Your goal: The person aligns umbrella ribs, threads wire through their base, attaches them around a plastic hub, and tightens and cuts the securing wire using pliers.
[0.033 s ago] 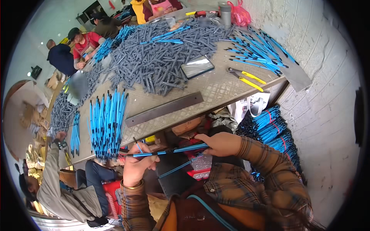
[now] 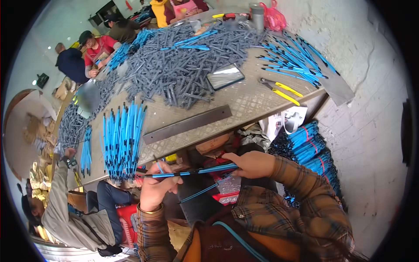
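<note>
In the head view, the left hand [image 2: 158, 185] pinches the left end of some slim blue-and-black rods [image 2: 198, 171]; the right hand [image 2: 253, 164] is closed about their right end, its fingers partly hidden. Their long axis runs crosswise between the hands, rising slightly rightward, on the person's side of the desk [image 2: 257, 89]; neither hand is clearly nearer.

l hand [image 2: 158, 187] upright, r hand [image 2: 255, 164] pointing l; both gripping, hands apart.
</note>
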`<state>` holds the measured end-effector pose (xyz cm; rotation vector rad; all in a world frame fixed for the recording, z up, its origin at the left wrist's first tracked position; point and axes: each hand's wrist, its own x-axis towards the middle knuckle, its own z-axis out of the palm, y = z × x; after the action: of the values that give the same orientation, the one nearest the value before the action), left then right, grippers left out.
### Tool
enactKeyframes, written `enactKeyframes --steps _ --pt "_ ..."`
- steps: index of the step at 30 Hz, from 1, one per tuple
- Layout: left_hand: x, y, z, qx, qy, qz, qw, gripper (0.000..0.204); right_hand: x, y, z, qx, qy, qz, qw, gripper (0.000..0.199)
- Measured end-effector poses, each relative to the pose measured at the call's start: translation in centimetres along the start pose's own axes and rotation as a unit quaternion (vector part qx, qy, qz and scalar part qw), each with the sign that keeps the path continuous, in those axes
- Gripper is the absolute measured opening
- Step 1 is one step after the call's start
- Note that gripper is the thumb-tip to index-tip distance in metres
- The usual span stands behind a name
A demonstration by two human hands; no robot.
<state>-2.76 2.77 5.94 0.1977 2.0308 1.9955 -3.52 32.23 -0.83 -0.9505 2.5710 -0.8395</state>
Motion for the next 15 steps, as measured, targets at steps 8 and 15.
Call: enactKeyframes --steps 8,15 --pt "0.9 1.1 1.0 0.040 -0.066 -0.019 0.997 0.018 -1.2 -0.2 0.3 0.027 0.062 0.056 0.996 0.049" --pt "1.2 2.2 0.2 0.045 -0.135 -0.046 0.989 0.020 -0.9 2.7 2.1 0.058 0.055 -0.040 0.996 0.021"
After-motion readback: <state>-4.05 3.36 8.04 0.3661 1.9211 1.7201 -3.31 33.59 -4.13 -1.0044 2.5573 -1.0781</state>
